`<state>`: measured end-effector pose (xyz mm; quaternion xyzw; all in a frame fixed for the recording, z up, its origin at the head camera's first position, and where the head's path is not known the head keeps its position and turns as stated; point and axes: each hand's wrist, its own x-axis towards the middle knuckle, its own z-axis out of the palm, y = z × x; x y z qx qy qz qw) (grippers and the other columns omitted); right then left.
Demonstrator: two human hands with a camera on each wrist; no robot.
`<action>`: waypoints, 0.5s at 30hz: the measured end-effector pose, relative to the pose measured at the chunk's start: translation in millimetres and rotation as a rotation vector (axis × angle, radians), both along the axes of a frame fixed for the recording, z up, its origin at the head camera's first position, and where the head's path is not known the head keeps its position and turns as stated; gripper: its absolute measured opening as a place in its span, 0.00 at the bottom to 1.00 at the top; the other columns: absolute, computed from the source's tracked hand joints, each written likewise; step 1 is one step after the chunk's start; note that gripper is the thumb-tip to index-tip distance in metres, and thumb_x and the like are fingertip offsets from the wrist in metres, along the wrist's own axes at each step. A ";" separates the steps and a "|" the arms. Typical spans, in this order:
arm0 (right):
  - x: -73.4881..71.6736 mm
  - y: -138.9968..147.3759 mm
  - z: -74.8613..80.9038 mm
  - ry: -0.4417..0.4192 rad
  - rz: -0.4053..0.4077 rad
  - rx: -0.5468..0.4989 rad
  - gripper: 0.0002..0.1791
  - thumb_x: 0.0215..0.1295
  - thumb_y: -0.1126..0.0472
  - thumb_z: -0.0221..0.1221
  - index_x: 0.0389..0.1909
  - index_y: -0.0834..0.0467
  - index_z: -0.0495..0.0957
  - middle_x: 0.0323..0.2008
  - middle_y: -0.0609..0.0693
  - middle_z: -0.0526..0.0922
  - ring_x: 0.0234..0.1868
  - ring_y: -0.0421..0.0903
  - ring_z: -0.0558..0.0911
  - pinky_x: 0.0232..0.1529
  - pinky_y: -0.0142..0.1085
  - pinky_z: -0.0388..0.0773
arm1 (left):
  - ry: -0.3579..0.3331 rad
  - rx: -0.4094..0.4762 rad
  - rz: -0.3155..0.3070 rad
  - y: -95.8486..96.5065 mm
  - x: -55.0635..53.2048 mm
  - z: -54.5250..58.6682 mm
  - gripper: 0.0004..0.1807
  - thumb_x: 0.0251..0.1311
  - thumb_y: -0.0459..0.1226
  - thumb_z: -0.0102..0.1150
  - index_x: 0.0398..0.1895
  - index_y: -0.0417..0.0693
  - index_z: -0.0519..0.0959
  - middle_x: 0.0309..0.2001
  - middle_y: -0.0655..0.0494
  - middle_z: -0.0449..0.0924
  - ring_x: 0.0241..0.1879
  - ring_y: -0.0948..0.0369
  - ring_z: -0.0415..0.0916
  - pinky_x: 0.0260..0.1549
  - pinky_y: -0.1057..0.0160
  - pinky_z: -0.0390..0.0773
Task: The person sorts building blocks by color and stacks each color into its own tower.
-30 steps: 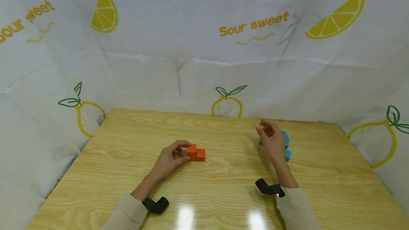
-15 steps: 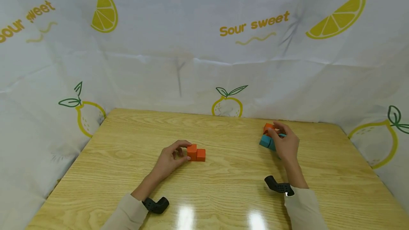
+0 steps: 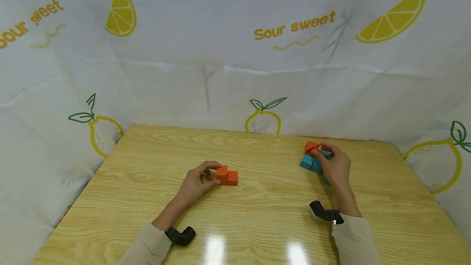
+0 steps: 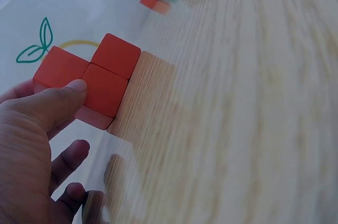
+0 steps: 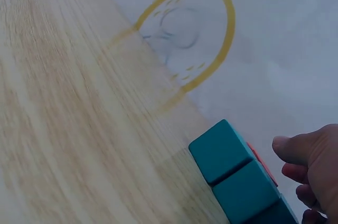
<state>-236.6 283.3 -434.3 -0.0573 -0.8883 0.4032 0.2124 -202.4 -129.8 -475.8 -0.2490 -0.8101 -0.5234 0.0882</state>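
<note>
My left hand (image 3: pixel 197 179) pinches the left part of a small group of orange cubes (image 3: pixel 232 178) on the table. In the left wrist view its thumb lies across the seam between the upper cube (image 4: pixel 62 66) and the lower cube (image 4: pixel 108 91), with another cube beside them. Over at the right, my right hand (image 3: pixel 336 167) is at a cluster of teal blocks (image 3: pixel 307 162), thumb and forefinger close to orange pieces (image 3: pixel 311 147). The right wrist view shows the thumb near a thin orange edge (image 5: pixel 262 164) behind the teal blocks; whether it touches is unclear.
The wooden table (image 3: pixel 257 207) runs back to a white sheet (image 3: pixel 184 89) printed with lemons and lettering. Black wrist mounts (image 3: pixel 180 236) stick out from both wrists. The back edge lies close behind the right-hand cluster.
My right hand has moved right from over the teal blocks, uncovering orange pieces and the teal blocks' left side. The left hand stays on the orange cubes.
</note>
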 end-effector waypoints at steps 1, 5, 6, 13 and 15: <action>-0.2 0.6 0.5 -0.003 0.003 0.016 0.24 0.66 0.58 0.61 0.58 0.67 0.74 0.51 0.65 0.78 0.47 0.59 0.74 0.41 0.43 0.68 | -0.001 0.001 0.001 -0.2 0.0 -0.2 0.24 0.55 0.33 0.68 0.54 0.64 0.77 0.39 0.66 0.77 0.31 0.61 0.71 0.26 0.65 0.69; -1.4 3.5 2.0 -0.007 0.002 0.066 0.24 0.66 0.58 0.61 0.57 0.68 0.74 0.49 0.66 0.79 0.40 0.58 0.74 0.34 0.41 0.68 | 0.003 0.008 -0.001 -0.5 0.0 -0.3 0.24 0.55 0.34 0.68 0.54 0.62 0.77 0.39 0.64 0.78 0.32 0.61 0.72 0.25 0.65 0.69; -1.6 4.4 1.9 -0.012 0.004 0.069 0.24 0.66 0.58 0.61 0.57 0.68 0.74 0.50 0.66 0.78 0.39 0.57 0.74 0.34 0.40 0.67 | 0.005 0.009 -0.002 -0.5 0.0 -0.3 0.24 0.55 0.34 0.68 0.54 0.62 0.77 0.40 0.63 0.78 0.32 0.61 0.72 0.25 0.65 0.69; -1.4 11.4 -2.2 -0.076 0.014 0.015 0.27 0.67 0.53 0.59 0.59 0.68 0.72 0.52 0.66 0.75 0.53 0.63 0.65 0.49 0.51 0.64 | -0.004 0.016 -0.002 -0.1 -0.3 -0.3 0.24 0.54 0.33 0.69 0.54 0.61 0.77 0.41 0.63 0.78 0.32 0.61 0.72 0.26 0.65 0.70; -2.3 12.4 -3.5 -0.085 0.026 0.021 0.27 0.67 0.54 0.60 0.59 0.69 0.72 0.52 0.67 0.75 0.56 0.65 0.66 0.54 0.56 0.63 | -0.011 0.018 -0.001 -0.1 0.1 0.0 0.24 0.54 0.33 0.69 0.54 0.62 0.77 0.41 0.64 0.78 0.32 0.61 0.72 0.26 0.65 0.70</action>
